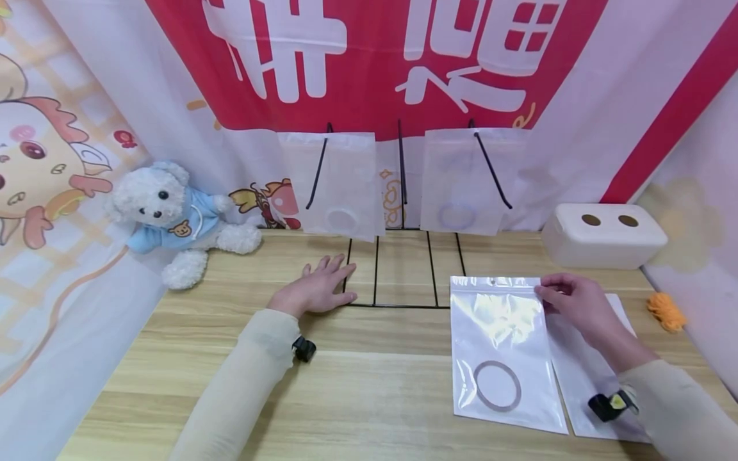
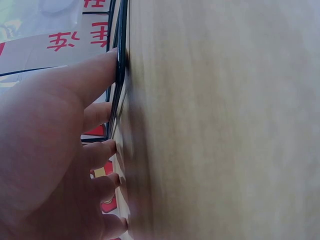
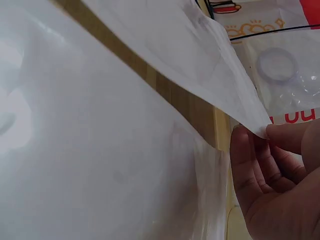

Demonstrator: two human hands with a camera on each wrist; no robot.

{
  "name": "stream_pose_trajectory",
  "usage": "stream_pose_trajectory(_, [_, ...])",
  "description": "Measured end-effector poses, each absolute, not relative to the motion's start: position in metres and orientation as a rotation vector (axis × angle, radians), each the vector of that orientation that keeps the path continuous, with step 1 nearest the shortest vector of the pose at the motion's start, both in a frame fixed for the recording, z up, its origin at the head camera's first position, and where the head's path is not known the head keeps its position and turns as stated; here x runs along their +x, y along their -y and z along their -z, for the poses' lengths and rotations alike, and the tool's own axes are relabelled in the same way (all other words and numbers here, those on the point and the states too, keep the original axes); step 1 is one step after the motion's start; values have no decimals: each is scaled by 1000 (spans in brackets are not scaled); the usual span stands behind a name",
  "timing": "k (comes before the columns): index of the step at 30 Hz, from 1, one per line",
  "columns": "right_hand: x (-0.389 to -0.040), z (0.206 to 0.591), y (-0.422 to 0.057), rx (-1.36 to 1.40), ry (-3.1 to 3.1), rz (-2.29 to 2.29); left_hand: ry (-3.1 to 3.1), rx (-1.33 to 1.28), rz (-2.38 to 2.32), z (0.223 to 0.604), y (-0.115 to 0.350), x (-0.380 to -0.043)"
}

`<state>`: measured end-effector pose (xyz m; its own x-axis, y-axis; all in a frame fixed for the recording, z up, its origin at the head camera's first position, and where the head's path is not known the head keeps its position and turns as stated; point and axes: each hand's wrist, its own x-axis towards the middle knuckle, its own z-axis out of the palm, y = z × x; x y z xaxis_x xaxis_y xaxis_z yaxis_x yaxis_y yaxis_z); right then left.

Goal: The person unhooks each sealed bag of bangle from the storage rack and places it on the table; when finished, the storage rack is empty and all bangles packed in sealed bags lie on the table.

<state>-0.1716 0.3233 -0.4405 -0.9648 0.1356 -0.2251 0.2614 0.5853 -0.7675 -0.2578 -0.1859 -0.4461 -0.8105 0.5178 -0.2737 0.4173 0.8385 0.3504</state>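
My right hand (image 1: 582, 307) pinches the upper right corner of a white zip bag (image 1: 484, 346) with a clear front. Inside the bag, near its bottom, shows a ring-shaped bangle (image 1: 498, 386). A second white bag (image 1: 594, 378) lies partly under my right forearm. In the right wrist view, thumb and fingers of the right hand (image 3: 275, 175) meet on the bag's corner (image 3: 250, 112). My left hand (image 1: 317, 285) rests with spread fingers at the left side of a black wire rack (image 1: 375, 272). The left wrist view shows its fingertips (image 2: 112, 147) touching the tabletop beside the wire.
Two bags, the left bag (image 1: 337, 186) and right bag (image 1: 467, 186), hang on the rack's outer hooks, each with a ring inside. A middle hook (image 1: 401, 166) stands between them. A plush bear (image 1: 179, 218), a white box (image 1: 602, 237) and an orange bundle (image 1: 667, 312) stand around.
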Motion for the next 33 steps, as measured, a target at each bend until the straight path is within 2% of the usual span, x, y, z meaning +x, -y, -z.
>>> stream_pose_trajectory(7, [-182,447,-327,290,-2720,1278,-2649,679,-377,445,184,-258])
stream_pose_trajectory(17, [-190,449,-324,206,-2756,1169,-2675,715,-402,474,193,-276])
stream_pose_trajectory(25, [-191,453,-320,72,-2803,1121,-2650,705,-392,449,186,-261])
stream_pose_trajectory(33, [-191,450,-320,135,-2786,1057,-2674,717,-390,463,191,-269])
